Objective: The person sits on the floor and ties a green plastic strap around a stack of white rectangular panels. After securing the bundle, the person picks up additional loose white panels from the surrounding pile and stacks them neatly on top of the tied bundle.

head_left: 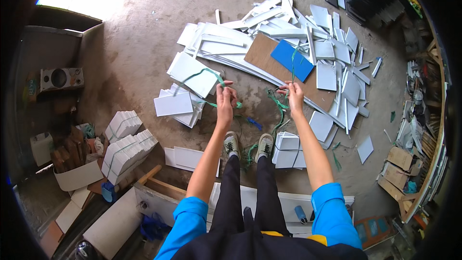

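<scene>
Green plastic twine (206,70) loops out of my left hand (225,101), whose curled fingers are closed on it. My right hand (293,97) pinches another green strand (293,62) that rises above its fingertips. Both hands hang over the floor in front of my shoes, a short way apart. A loose green tangle (277,100) dangles between them towards my feet. Whether the strands are one piece, I cannot tell. Left of my left hand lie white rectangular boards (195,74) and a smaller loose stack (174,103). A tied white stack (288,151) stands beside my right shoe.
A wide heap of white offcuts (269,21) spreads ahead, with a brown board (262,50) and a blue piece (292,60) on top. Tied white bundles (126,151) stand at left near a wooden bar (150,174). Cardboard boxes (398,161) line the right side.
</scene>
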Motion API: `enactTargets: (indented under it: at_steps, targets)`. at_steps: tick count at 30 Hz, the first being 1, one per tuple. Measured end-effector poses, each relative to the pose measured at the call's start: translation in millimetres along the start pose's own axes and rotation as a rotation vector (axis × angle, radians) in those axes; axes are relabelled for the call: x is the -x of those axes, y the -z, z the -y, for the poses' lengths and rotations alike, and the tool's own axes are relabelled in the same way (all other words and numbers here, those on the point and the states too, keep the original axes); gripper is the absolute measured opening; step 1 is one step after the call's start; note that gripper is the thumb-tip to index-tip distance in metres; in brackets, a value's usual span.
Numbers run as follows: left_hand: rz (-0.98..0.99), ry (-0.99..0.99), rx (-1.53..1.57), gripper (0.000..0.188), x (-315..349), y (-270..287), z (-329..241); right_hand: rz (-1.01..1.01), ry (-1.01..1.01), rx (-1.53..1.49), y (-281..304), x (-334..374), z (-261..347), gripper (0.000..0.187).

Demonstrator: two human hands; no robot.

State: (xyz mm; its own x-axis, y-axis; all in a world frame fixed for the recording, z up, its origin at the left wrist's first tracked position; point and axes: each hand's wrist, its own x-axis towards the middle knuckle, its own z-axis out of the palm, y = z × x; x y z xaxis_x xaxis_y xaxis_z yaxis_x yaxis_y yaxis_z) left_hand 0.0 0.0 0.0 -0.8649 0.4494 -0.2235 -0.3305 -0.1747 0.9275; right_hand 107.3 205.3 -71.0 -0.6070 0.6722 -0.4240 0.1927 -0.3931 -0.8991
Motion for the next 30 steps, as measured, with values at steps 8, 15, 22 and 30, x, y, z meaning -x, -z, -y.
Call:
enactTargets:
  at_steps: [8, 15, 22, 30]
  targets:
    - [0.011, 0.149, -0.066, 0.027, -49.2, 21.5, 181.5, 0.005, 0.087, 0.476, 9.9, -72.6, -157.6, 0.029]
    - [0.04, 0.057, -0.314, 0.02, -109.0, 45.0, 316.1, 0.063, 0.309, 0.627, -10.7, -128.9, -243.3, 0.042]
    - [0.424, -0.052, -0.767, 0.015, -149.0, 73.4, 384.3, 0.416, -0.144, -0.237, -38.5, -191.1, -242.6, 0.027]
    - [0.817, -0.022, -0.998, 0.02, -191.9, 104.2, 432.3, 0.396, 0.114, -0.062, -35.7, -209.3, -257.9, 0.026]
